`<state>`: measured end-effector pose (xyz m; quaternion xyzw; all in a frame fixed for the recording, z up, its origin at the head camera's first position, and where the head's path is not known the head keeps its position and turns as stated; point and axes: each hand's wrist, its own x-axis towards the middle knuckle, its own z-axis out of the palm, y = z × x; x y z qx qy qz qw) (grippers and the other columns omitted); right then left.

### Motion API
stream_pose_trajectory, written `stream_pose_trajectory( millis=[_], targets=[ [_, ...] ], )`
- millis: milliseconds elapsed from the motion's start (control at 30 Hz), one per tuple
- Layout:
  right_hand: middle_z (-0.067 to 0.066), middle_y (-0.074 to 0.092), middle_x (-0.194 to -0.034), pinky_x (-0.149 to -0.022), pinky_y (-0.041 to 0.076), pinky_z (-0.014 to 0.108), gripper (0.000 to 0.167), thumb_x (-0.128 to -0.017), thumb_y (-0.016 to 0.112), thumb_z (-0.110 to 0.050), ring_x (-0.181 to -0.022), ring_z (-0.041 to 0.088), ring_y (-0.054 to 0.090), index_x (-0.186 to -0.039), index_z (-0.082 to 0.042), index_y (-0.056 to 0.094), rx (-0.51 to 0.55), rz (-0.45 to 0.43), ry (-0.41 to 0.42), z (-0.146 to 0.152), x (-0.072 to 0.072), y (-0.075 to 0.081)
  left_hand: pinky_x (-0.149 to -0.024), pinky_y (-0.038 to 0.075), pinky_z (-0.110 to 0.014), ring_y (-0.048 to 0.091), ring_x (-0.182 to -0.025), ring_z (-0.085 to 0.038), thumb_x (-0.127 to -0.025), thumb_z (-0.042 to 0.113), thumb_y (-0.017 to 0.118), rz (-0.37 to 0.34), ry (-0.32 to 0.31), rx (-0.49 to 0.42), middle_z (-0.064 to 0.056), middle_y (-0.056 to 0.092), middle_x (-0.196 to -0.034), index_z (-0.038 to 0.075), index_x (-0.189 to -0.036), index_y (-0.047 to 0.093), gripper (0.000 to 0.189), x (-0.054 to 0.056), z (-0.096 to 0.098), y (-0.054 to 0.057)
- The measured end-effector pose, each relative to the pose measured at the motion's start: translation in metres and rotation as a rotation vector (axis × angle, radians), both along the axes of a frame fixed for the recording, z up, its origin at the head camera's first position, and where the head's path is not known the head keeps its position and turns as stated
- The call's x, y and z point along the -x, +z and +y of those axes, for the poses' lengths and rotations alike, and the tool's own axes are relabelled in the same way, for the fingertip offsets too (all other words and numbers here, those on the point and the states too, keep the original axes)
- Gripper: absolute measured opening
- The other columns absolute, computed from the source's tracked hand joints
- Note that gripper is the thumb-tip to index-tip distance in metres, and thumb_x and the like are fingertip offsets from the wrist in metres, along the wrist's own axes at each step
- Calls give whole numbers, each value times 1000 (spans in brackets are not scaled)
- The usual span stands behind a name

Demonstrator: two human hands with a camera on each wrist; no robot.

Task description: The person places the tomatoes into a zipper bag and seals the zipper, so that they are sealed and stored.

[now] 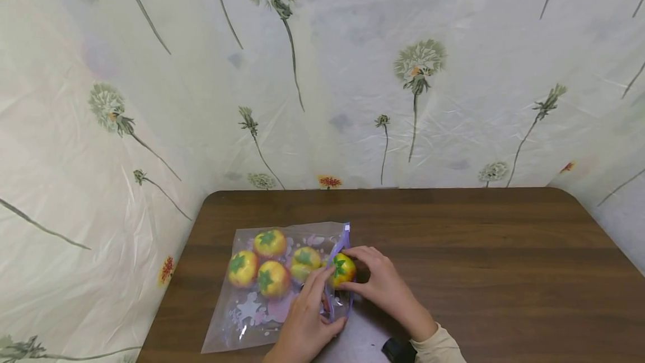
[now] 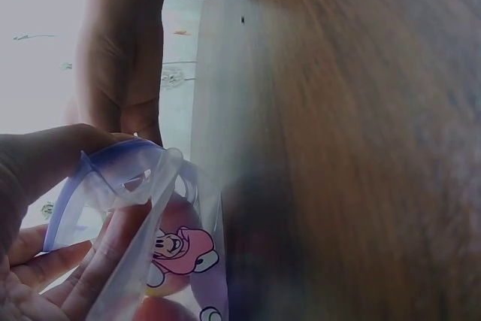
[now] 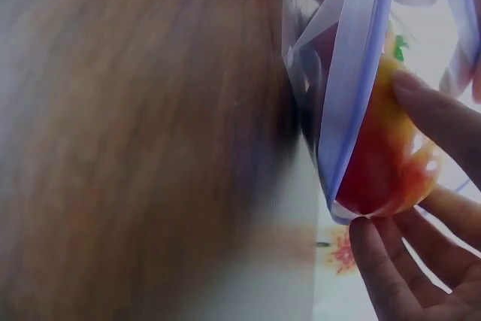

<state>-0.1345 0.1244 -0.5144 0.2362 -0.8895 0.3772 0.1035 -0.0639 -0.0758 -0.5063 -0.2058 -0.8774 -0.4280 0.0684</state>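
Note:
A clear zip bag (image 1: 221, 329) with a purple-edged mouth and printed pictures lies on the table, its mouth facing right. Several round yellow-red fruits (image 1: 274, 279) with green leafy tops are inside it. My left hand (image 1: 308, 315) holds the bag at its mouth, with fingers inside the spread opening and the thumb at the purple zip edge (image 2: 128, 152). Between thumb and fingers, my right hand (image 1: 380, 279) grips another such fruit (image 1: 344, 269) right in the mouth. In the right wrist view this fruit (image 3: 391, 159) is partly behind the zip strip.
The brown wooden table (image 1: 478, 273) extends to the right of the bag. Behind it hangs a pale sheet (image 1: 353, 71) with dandelion prints, also along the left side. A black device (image 1: 399, 350) sits at the right wrist by the cream sleeve (image 1: 439, 346).

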Motion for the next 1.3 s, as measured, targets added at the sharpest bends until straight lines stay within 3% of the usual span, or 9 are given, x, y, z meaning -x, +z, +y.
stream_pose_trajectory(
  millis=[167,367,600,833,1000,1300],
  targets=[
    [1,73,-121,-92,60,40,62,-69,97,-26,-110,20,67,-124,-13,71,-9,-13,12,-6,0,2,-57,48,-5,56,-79,-1,-74,10,92,10,2,3,-10,51,-146,8,-150,45,90,0,1,1],
    [4,70,-126,-94,60,41,60,-76,93,-27,-113,23,67,-128,-11,68,-30,-42,103,-6,1,1,-57,47,-5,54,-82,-1,-73,10,92,20,4,14,-9,52,-144,7,-150,45,90,0,1,1],
    [12,72,-122,-87,63,36,52,-80,89,-9,-107,29,72,-127,-2,68,105,-105,217,2,4,1,-57,47,-4,55,-79,-1,-71,8,93,25,1,7,-8,52,-145,7,-149,46,91,0,1,2],
    [5,76,-116,-85,62,30,49,-77,92,-19,-100,20,74,-121,-7,73,45,-54,106,-8,3,1,-57,47,-4,56,-79,-2,-70,7,93,41,2,-7,-8,52,-143,5,-149,46,91,-1,0,2],
    [7,76,-112,-82,63,31,48,-73,94,-14,-97,22,75,-116,-5,73,67,-15,49,-17,3,-1,-57,48,-4,57,-79,-2,-70,6,93,50,1,-13,-9,52,-145,5,-149,46,92,-1,0,1],
    [8,75,-106,-84,63,35,43,-70,92,-2,-95,26,75,-108,-5,73,114,45,70,-28,6,-5,-58,48,-4,56,-81,-2,-69,7,93,74,5,-13,-7,53,-144,6,-149,46,93,-1,-1,0]
  ],
)
